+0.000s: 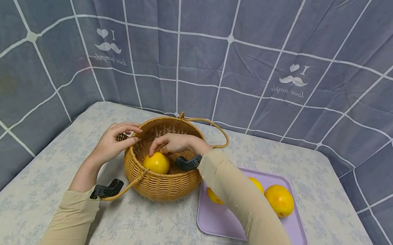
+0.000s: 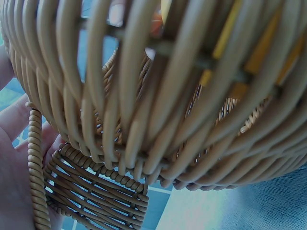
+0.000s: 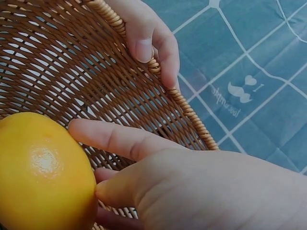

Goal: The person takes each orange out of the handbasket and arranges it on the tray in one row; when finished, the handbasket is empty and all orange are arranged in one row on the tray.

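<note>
A round wicker basket (image 1: 161,185) stands on the table, its opening tilted toward me. My left hand (image 1: 115,141) grips the basket's left rim, thumb inside and fingers over the edge, as the right wrist view shows. An orange (image 1: 157,162) lies inside the basket against the near wall. Over the opening reaches my right hand (image 1: 175,142), its fingertips at the side of the orange (image 3: 45,172) and its fingers not wrapped round it. Beside the left palm (image 2: 14,153), a small woven piece (image 2: 98,187) juts from the basket.
To the right, a lavender tray (image 1: 222,226) holds several oranges (image 1: 279,201), partly covered by my right sleeve. One cane handle (image 1: 226,136) sticks out at the basket's back right; another handle (image 1: 127,187) hangs by my left wrist. A grey-blue checked curtain (image 1: 204,58) surrounds the table.
</note>
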A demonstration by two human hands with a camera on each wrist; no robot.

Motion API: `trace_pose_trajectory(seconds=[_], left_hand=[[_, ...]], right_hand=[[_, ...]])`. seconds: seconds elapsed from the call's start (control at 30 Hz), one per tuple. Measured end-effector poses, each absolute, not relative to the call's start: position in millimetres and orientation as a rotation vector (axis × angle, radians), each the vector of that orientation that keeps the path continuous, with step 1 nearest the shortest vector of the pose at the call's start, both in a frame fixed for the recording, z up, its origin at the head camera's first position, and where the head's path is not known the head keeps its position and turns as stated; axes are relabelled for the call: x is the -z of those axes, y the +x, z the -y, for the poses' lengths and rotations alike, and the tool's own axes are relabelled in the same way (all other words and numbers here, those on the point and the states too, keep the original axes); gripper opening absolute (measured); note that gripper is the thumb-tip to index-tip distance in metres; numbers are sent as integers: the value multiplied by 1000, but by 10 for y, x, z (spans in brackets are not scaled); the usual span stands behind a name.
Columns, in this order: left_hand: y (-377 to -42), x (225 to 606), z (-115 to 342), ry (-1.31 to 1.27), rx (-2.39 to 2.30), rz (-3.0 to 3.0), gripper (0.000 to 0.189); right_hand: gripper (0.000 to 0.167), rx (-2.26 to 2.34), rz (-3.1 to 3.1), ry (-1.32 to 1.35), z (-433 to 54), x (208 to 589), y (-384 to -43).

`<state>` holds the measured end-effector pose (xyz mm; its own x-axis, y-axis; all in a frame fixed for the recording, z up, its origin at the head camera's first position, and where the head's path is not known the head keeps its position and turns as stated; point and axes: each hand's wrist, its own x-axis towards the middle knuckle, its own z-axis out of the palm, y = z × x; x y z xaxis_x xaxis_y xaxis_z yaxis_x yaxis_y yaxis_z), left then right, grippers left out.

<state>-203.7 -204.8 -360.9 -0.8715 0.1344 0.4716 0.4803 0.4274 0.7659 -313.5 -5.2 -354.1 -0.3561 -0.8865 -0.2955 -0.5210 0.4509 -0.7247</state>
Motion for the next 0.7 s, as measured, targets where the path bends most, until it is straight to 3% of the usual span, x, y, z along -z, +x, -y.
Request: trace_pose_trajectory(seconds=[0.4,0.7], left_hand=[[-2148,3745,2107,-534,1425,2333,25],[-2303,3935,2210,-530,1432,2325,24]], right_hand=[[33,687,-2095,-1207,44,3558,-3144],[35,580,-2102,-963,27,3559,-3118]])
